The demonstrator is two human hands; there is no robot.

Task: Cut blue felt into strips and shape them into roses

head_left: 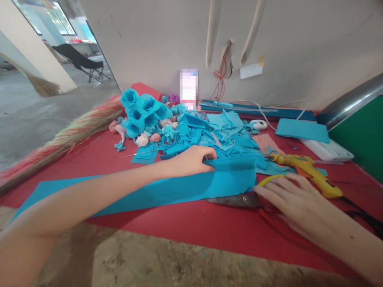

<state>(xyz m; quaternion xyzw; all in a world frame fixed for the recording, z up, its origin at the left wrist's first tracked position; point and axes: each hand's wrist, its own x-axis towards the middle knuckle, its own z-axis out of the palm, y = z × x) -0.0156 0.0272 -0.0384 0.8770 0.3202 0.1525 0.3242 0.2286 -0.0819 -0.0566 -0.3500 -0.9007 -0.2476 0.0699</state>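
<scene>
A long strip of blue paper [167, 188] lies across the front of the red tabletop, its upper right edge raised. My left hand [199, 159] is closed on that raised edge, thumb and fingers curled around it. At the strip's right end is a pair of scissors [236, 200] with dark metal blades, lying along the paper's lower edge. My right hand [285, 195] is closed over the scissors' yellow and red handles, and part of the handles is hidden under it. A yellow glue gun [308, 171] lies just beyond my right hand.
Behind the strip are a heap of blue paper scraps [209, 133], blue paper flowers [143, 109] and small pink flowers [142, 140]. A lit phone [189, 87] leans on the wall. A white power bank [329, 149] sits at right; a broom [60, 135] lines the left edge.
</scene>
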